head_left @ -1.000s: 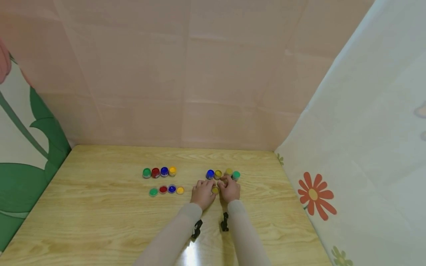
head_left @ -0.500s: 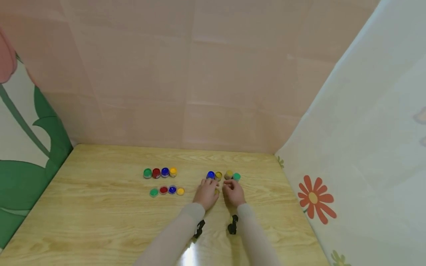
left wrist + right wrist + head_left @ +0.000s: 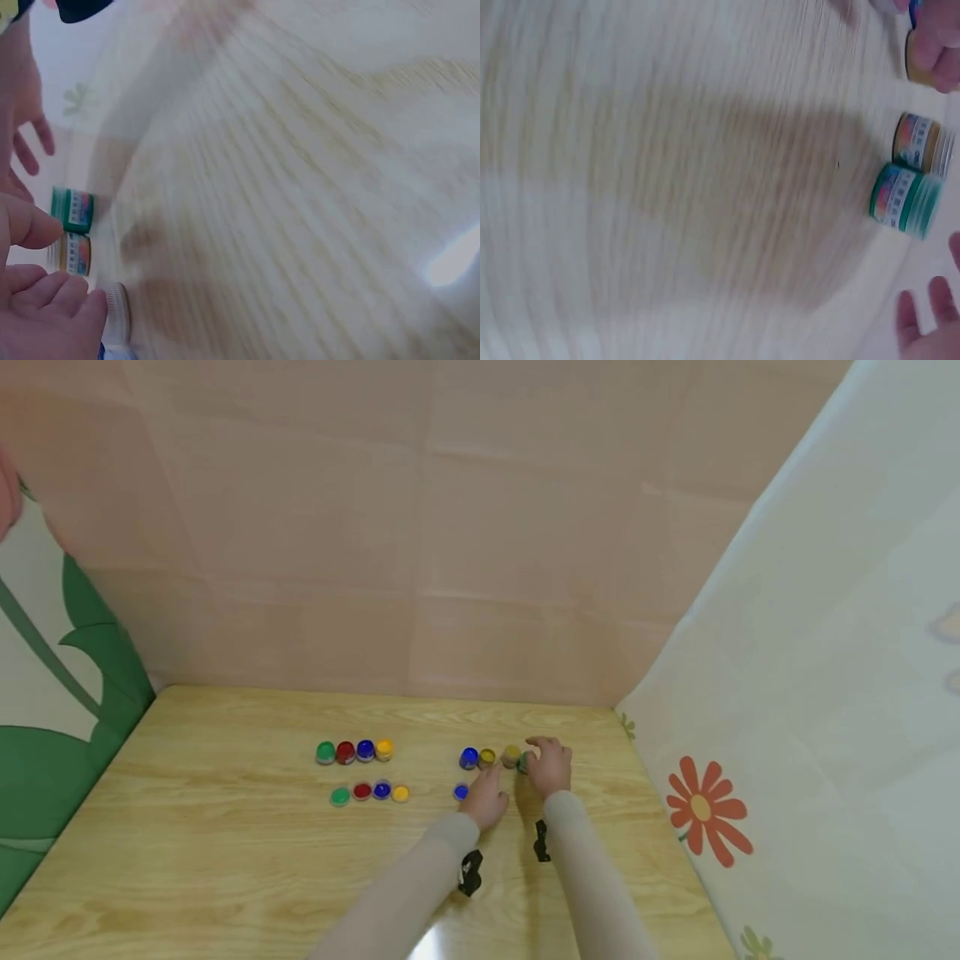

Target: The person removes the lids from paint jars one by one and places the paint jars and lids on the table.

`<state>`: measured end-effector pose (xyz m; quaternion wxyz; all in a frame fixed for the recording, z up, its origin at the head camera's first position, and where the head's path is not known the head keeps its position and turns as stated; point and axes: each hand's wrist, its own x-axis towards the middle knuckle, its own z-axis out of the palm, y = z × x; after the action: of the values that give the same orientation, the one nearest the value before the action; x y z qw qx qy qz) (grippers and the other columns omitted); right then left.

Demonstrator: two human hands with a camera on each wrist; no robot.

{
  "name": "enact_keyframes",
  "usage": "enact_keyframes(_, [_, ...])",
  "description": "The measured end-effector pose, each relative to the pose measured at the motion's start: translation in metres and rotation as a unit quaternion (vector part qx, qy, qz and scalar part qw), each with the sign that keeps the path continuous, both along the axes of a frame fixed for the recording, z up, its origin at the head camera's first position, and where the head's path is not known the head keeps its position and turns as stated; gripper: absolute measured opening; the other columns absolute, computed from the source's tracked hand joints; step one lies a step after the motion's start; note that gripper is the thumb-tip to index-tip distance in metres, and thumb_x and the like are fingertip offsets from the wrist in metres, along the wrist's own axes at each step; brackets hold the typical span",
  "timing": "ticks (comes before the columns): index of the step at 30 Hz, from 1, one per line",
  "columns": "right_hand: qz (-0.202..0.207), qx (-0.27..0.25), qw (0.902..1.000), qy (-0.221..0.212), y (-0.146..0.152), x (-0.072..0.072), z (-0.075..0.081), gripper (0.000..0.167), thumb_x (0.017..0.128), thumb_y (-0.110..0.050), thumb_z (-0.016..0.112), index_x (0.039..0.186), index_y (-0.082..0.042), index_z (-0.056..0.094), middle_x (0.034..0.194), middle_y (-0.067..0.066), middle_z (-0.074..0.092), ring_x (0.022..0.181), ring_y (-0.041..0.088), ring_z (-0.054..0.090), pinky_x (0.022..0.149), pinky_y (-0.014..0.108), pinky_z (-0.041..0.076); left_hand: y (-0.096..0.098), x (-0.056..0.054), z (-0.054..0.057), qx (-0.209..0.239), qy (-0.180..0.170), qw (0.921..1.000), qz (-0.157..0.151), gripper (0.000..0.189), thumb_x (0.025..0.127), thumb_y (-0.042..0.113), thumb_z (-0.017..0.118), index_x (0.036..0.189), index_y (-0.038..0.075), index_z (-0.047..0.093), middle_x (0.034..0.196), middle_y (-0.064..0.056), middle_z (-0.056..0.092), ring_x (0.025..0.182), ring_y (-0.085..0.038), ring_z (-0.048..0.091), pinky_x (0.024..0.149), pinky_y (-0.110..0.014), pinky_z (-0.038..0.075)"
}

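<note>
My right hand point(image 3: 551, 766) reaches over the green paint jar point(image 3: 523, 763), fingers spread; the right wrist view shows a gap between the fingers and this capped jar point(image 3: 904, 199). A capped ochre paint jar point(image 3: 512, 755) stands against its left side. My left hand point(image 3: 486, 797) hovers low in front of the open ochre jar point(image 3: 487, 757), its fingers loosely extended. In the left wrist view a ribbed lid point(image 3: 116, 311) lies beside the fingertips. The open blue jar point(image 3: 468, 758) stands left of the open ochre one, with a blue lid point(image 3: 461, 792) in front.
Further left is a row of open jars: green point(image 3: 326, 752), red point(image 3: 345, 752), blue point(image 3: 365, 750) and yellow point(image 3: 384, 749). Their matching lids, such as the red lid point(image 3: 362, 791), lie before them. A cloth wall point(image 3: 420, 527) rises behind the wooden table point(image 3: 225, 860).
Both hands were together at the ochre lid; my right hand has moved away rightward to the green jar. My left hand has shifted right, so the blue lid now shows.
</note>
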<state>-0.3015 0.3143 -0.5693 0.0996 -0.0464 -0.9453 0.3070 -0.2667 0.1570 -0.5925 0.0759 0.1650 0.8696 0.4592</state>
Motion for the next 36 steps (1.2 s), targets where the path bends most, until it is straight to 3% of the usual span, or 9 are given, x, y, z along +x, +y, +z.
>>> enact_keyframes(2, [0.013,0.029,0.9987,-0.040,0.000,-0.001,0.001,0.035,0.103,-0.018,0.054,0.136,-0.010,0.062,0.146,0.017,0.047,0.130,0.046,0.034,0.099,0.069,0.037,0.003,-0.001,0.000,-0.001,-0.002,1.0000,-0.001,0.062,0.098,0.001,0.055,0.156,-0.004,0.032,0.154,-0.025,0.040,0.141,-0.038,0.042,0.115,-0.049,0.038])
enact_keyframes(5, [0.030,0.059,0.9960,-0.060,-0.001,0.000,0.002,0.037,0.105,-0.020,0.053,0.141,-0.013,0.059,0.152,0.013,0.043,0.136,0.048,0.029,0.099,0.074,0.033,0.005,-0.002,0.003,-0.014,0.010,0.9998,0.000,0.063,0.098,0.001,0.056,0.156,-0.004,0.031,0.151,-0.026,0.043,0.138,-0.039,0.045,0.113,-0.049,0.040])
enact_keyframes(15, [0.073,0.130,0.9880,-0.043,-0.005,0.003,0.002,0.033,0.101,-0.017,0.061,0.133,-0.015,0.067,0.147,0.009,0.052,0.139,0.049,0.029,0.096,0.076,0.035,0.008,-0.002,0.013,-0.034,0.014,0.9991,0.020,0.059,0.097,0.000,0.058,0.152,-0.008,0.037,0.145,-0.027,0.050,0.133,-0.039,0.050,0.110,-0.047,0.043])
enact_keyframes(21, [0.084,0.147,0.9855,0.007,-0.003,0.006,-0.001,0.025,0.095,-0.017,0.070,0.119,-0.015,0.074,0.140,0.012,0.056,0.135,0.048,0.034,0.097,0.074,0.036,0.008,-0.004,0.012,-0.010,0.008,0.9995,0.030,0.057,0.094,-0.002,0.058,0.148,-0.011,0.040,0.138,-0.025,0.056,0.130,-0.039,0.053,0.110,-0.047,0.043])
enact_keyframes(27, [0.114,0.179,0.9743,0.075,0.001,0.008,-0.008,0.025,0.086,-0.017,0.080,0.111,-0.011,0.077,0.130,0.014,0.059,0.129,0.046,0.042,0.098,0.069,0.040,0.007,-0.003,0.014,-0.009,0.019,0.9992,0.033,0.053,0.094,-0.002,0.059,0.145,-0.010,0.046,0.127,-0.022,0.063,0.121,-0.037,0.060,0.104,-0.047,0.048])
enact_keyframes(33, [0.133,0.191,0.9642,0.128,0.004,0.017,-0.011,0.027,0.079,-0.009,0.083,0.105,-0.008,0.078,0.118,0.013,0.064,0.114,0.040,0.051,0.095,0.059,0.045,0.002,-0.004,0.015,-0.050,0.075,0.9957,0.022,0.040,0.088,-0.003,0.064,0.127,-0.003,0.061,0.109,-0.017,0.067,0.102,-0.032,0.066,0.087,-0.042,0.056])
enact_keyframes(36, [0.142,0.185,0.9626,0.138,0.004,0.022,-0.013,0.028,0.079,-0.006,0.080,0.106,-0.005,0.076,0.113,0.014,0.066,0.106,0.037,0.054,0.092,0.054,0.047,-0.001,-0.003,0.018,-0.089,0.102,0.9908,0.007,0.041,0.087,-0.001,0.067,0.128,-0.002,0.063,0.113,-0.018,0.066,0.105,-0.032,0.066,0.090,-0.041,0.056])
